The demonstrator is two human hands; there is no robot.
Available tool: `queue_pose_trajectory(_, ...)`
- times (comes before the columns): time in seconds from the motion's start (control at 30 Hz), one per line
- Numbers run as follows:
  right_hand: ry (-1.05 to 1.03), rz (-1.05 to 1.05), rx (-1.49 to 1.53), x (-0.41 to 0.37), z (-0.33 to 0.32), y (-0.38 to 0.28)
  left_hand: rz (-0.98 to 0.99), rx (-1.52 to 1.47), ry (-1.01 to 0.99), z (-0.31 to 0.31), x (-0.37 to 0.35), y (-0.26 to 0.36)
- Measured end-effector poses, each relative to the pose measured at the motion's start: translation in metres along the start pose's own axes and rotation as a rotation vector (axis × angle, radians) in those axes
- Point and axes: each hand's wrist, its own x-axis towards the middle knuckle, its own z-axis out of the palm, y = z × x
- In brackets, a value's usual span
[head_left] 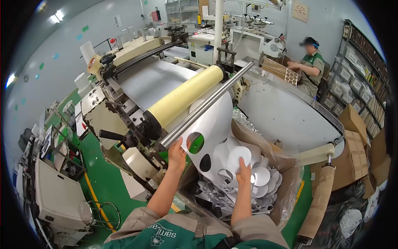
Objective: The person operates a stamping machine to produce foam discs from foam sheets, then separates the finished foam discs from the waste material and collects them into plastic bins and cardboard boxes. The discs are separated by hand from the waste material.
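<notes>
My left hand (177, 157) grips the left edge of a white sheet (213, 124) punched with round holes, just under a steel bar (207, 108). The sheet hangs down from the machine, past a pale yellow roller (186, 97). In my right hand (243, 173) is a white disc (239, 155), pinched at its lower right edge. Below both hands, a carton (287, 207) lined with clear plastic holds a heap of loose white discs (262, 176) and crumpled punched sheet.
A white machine panel (286, 108) stands beyond the carton. To the right are a brown paper roll (318, 203) and cardboard boxes (354, 153). Another person (311, 66) works at the back right, near loaded shelves (360, 70). A white cabinet (60, 199) stands left.
</notes>
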Motion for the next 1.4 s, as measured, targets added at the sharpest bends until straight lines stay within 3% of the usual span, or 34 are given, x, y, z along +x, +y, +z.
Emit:
queue_pose_trajectory(0.07,-0.021,-0.063,0.002,-0.018,0.013,-0.026,0.064,-0.011,0.050,0.003,0.008,0.003)
queue_pose_trajectory(0.17,-0.117,-0.031,-0.092,-0.020,0.050,-0.037,0.179,-0.046,-0.039,0.002,0.020,-0.001)
queue_pose_trajectory(0.33,-0.455,0.017,-0.364,-0.013,0.158,-0.018,-0.007,-0.011,-0.033,0.007,0.005,-0.014)
queue_pose_trajectory(0.4,-0.593,0.059,-0.616,-0.002,0.180,-0.007,-0.019,-0.008,-0.015,0.000,0.003,-0.017)
queue_pose_trajectory(0.5,-0.560,0.158,-0.367,-0.001,0.171,0.000,-0.096,0.042,0.021,-0.005,0.000,-0.013)
queue_pose_trajectory(0.6,-0.392,0.272,-0.149,0.006,0.114,0.021,-0.072,0.084,-0.022,-0.002,-0.002,-0.014)
queue_pose_trajectory(0.67,-0.195,0.338,-0.156,0.016,0.052,0.039,-0.068,0.101,-0.017,0.000,-0.005,-0.013)
queue_pose_trajectory(0.73,0.020,0.416,-0.282,0.008,-0.032,0.052,-0.034,0.091,-0.006,0.004,-0.010,-0.008)
queue_pose_trajectory(0.8,0.368,0.556,-0.594,-0.015,-0.126,0.066,-0.012,0.121,-0.025,0.002,-0.008,-0.003)
queue_pose_trajectory(0.87,0.549,0.545,-0.763,-0.047,-0.212,0.067,0.008,0.090,-0.005,-0.002,-0.004,0.000)
queue_pose_trajectory(0.93,0.581,0.507,-1.016,-0.074,-0.277,0.055,-0.001,0.061,0.028,0.001,-0.003,0.006)
queue_pose_trajectory(1.03,0.289,0.318,-1.597,-0.075,-0.341,0.019,0.045,0.041,0.032,0.001,0.002,0.002)
queue_pose_trajectory(1.07,0.228,0.270,-1.748,-0.078,-0.314,-0.008,0.047,0.042,0.016,0.000,0.004,0.000)
queue_pose_trajectory(1.1,0.221,0.385,-1.826,-0.072,-0.280,-0.037,0.063,0.026,0.022,0.000,0.006,-0.002)
queue_pose_trajectory(1.13,0.202,0.505,-1.904,-0.080,-0.190,-0.084,0.079,0.012,0.025,0.005,0.005,-0.003)
queue_pose_trajectory(1.17,0.273,0.104,-1.944,-0.092,-0.120,-0.102,0.084,0.016,0.037,0.007,0.004,-0.007)
queue_pose_trajectory(1.2,0.184,-0.034,-1.849,-0.077,-0.096,-0.109,0.088,0.019,0.044,0.010,0.003,-0.010)
queue_pose_trajectory(1.23,0.027,-0.381,-1.613,-0.068,-0.064,-0.109,0.098,0.011,0.001,0.010,0.002,-0.011)
queue_pose_trajectory(1.27,-0.127,-0.301,-1.232,-0.058,-0.021,-0.109,0.076,0.012,-0.010,0.008,0.001,-0.012)
queue_pose_trajectory(1.37,-0.447,-0.131,-0.630,-0.040,0.095,-0.073,0.053,0.009,-0.016,0.006,0.004,-0.013)
queue_pose_trajectory(1.4,-0.482,-0.055,-0.714,-0.033,0.122,-0.061,0.034,0.013,-0.004,0.004,0.005,-0.012)
